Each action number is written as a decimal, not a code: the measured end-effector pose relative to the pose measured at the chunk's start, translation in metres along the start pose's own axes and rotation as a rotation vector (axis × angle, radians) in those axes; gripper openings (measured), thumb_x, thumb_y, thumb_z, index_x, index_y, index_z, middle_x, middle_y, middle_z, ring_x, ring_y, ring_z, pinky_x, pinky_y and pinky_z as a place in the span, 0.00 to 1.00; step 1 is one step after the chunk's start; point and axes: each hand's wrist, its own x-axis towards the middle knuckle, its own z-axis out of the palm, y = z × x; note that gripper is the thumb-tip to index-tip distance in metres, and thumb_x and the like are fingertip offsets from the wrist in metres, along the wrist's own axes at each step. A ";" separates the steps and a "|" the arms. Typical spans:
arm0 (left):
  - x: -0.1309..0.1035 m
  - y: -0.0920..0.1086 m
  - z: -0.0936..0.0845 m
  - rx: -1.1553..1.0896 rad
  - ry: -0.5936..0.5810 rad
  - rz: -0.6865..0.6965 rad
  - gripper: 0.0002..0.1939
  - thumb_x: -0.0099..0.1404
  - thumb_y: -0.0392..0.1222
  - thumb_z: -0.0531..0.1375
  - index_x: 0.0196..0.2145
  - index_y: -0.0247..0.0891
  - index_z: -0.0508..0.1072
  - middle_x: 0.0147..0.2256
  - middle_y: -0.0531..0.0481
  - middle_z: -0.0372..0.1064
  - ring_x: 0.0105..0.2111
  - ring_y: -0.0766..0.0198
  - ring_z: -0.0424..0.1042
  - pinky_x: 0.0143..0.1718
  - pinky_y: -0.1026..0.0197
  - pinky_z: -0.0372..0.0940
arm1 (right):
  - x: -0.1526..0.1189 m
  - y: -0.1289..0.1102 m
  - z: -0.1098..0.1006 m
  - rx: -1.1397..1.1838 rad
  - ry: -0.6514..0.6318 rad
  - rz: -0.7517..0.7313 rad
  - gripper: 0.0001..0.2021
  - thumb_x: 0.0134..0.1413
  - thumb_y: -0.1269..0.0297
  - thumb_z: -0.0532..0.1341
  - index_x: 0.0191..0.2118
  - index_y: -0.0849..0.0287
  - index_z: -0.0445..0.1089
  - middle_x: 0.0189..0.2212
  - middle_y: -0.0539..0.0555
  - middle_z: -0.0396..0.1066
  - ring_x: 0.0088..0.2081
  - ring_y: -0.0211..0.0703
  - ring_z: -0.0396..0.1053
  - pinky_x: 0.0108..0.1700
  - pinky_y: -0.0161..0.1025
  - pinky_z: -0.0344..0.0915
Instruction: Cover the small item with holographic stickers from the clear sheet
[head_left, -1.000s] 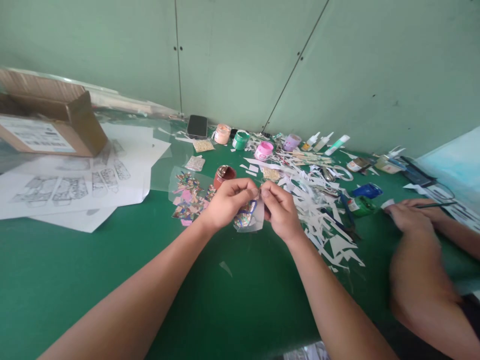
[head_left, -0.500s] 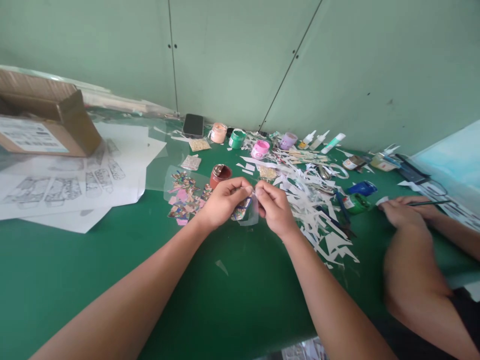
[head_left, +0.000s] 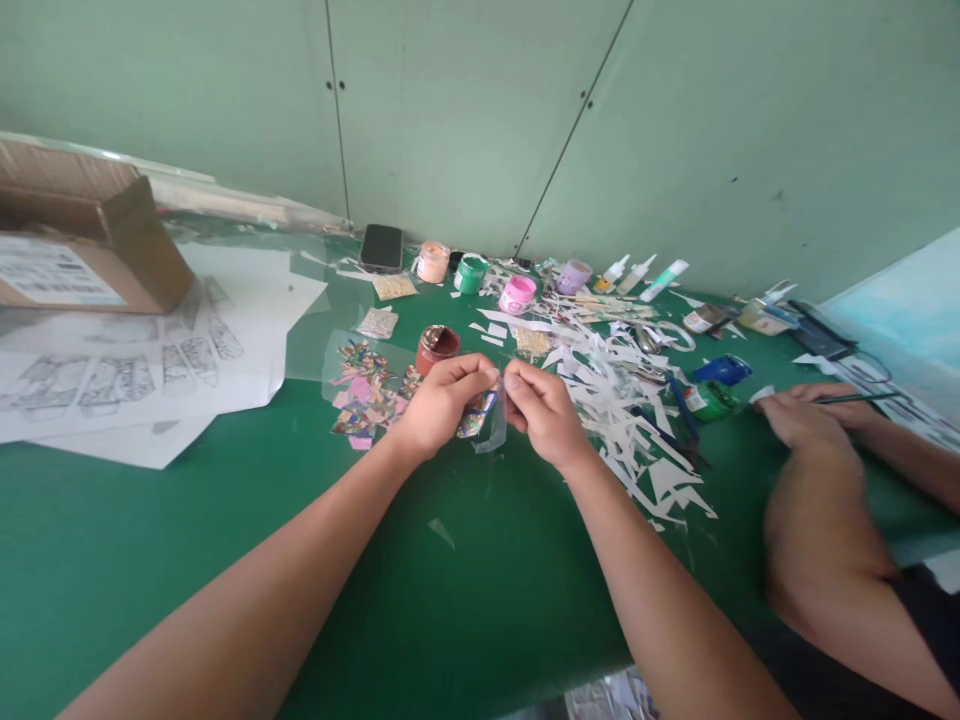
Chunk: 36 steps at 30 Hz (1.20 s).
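Observation:
Between my hands, over the green table (head_left: 315, 580), is a small colourful patterned piece (head_left: 474, 414) with a clear plastic film (head_left: 493, 432) along its right side. My left hand (head_left: 444, 405) is closed on the patterned piece, thumb on top, hiding much of it. Close beside it, my right hand (head_left: 541, 410) pinches the edge of the clear film; the fingertips of both hands almost touch. Left of my left hand lies a heap of colourful paper scraps (head_left: 367, 395) on a clear sheet. A brown paint jar (head_left: 437, 347) stands open just behind my hands.
White paper strips (head_left: 615, 410) cover the table on the right. Several paint jars, including a pink one (head_left: 517, 294), line the back near a phone (head_left: 382, 247). A cardboard box (head_left: 90, 235) and printed sheets (head_left: 150, 370) lie left. Another person's hands (head_left: 814, 412) hold a brush at right.
The film between my hands has shifted slightly and shows more below my fingertips. My hands keep their grips. The whole view has moved a little.

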 end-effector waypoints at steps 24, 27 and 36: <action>0.005 -0.003 0.003 0.105 0.212 0.046 0.11 0.59 0.48 0.60 0.27 0.38 0.68 0.21 0.57 0.58 0.19 0.70 0.58 0.20 0.65 0.54 | 0.004 0.021 -0.004 -0.203 0.221 -0.057 0.22 0.65 0.42 0.54 0.31 0.55 0.69 0.21 0.47 0.62 0.24 0.39 0.61 0.27 0.37 0.57; 0.005 -0.002 0.003 0.085 0.208 0.020 0.11 0.59 0.48 0.61 0.28 0.38 0.68 0.21 0.57 0.58 0.18 0.69 0.59 0.18 0.65 0.54 | 0.004 0.018 -0.003 -0.255 0.211 -0.114 0.21 0.65 0.43 0.53 0.34 0.55 0.72 0.25 0.50 0.69 0.29 0.43 0.67 0.33 0.39 0.63; 0.007 -0.004 0.001 -0.021 0.189 0.050 0.13 0.57 0.47 0.62 0.23 0.38 0.66 0.20 0.58 0.55 0.21 0.70 0.54 0.24 0.65 0.53 | 0.005 0.020 -0.005 -0.335 0.157 -0.216 0.18 0.66 0.48 0.54 0.41 0.54 0.77 0.38 0.56 0.78 0.41 0.49 0.74 0.46 0.46 0.70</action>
